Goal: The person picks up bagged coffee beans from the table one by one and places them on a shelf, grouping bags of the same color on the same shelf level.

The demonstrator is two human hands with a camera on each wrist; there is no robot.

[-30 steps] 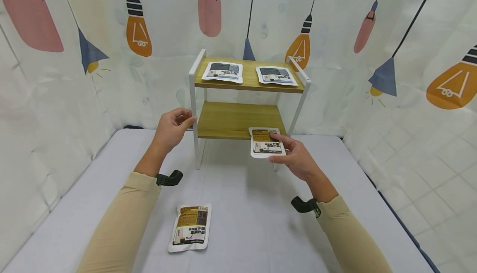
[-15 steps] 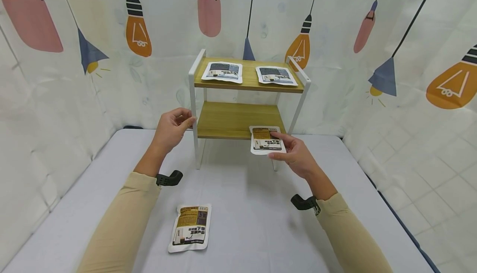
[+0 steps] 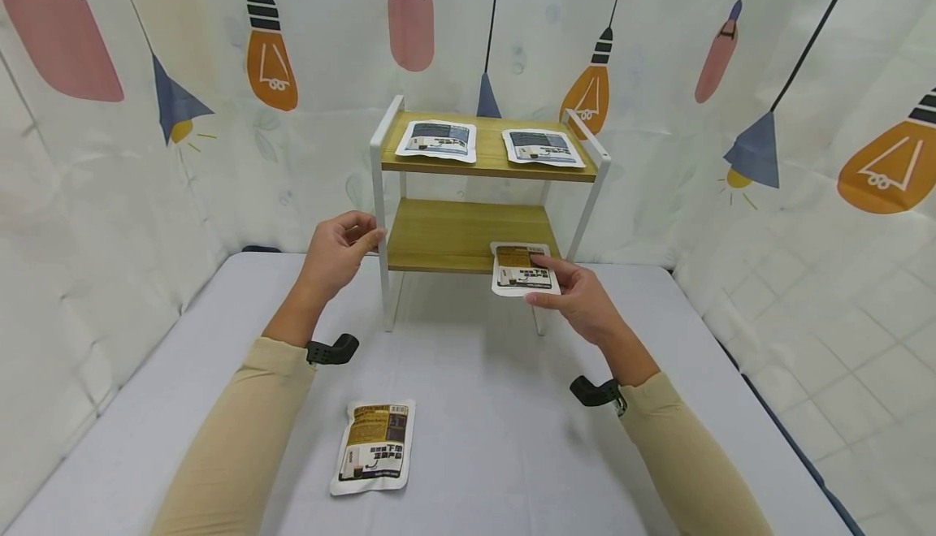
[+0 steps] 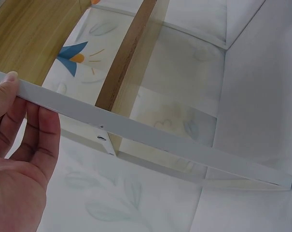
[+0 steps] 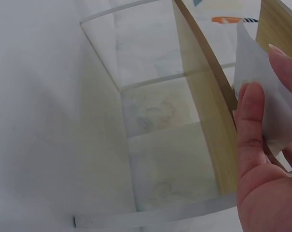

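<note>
A small two-tier rack [image 3: 377, 164] with white metal legs and wooden shelves stands at the back of the table. My left hand [image 3: 340, 249] grips its front left leg [image 4: 136, 129] at the height of the lower shelf. My right hand [image 3: 573, 296] pinches a white and brown pouch [image 3: 521, 269] and holds it at the front right edge of the lower shelf [image 3: 461, 235]; the pouch's pale underside [image 5: 261, 92] shows in the right wrist view. Two grey-printed pouches [image 3: 437, 140] [image 3: 542, 147] lie on the top shelf.
Another white and brown pouch [image 3: 374, 447] lies flat on the grey table [image 3: 497, 430] near its front, by my left forearm. Curtains printed with lamps close in the table on three sides.
My right hand has carried the pouch a little up and forward, so that it now overlaps the lower shelf's front edge. The left hand has stayed on the leg.
</note>
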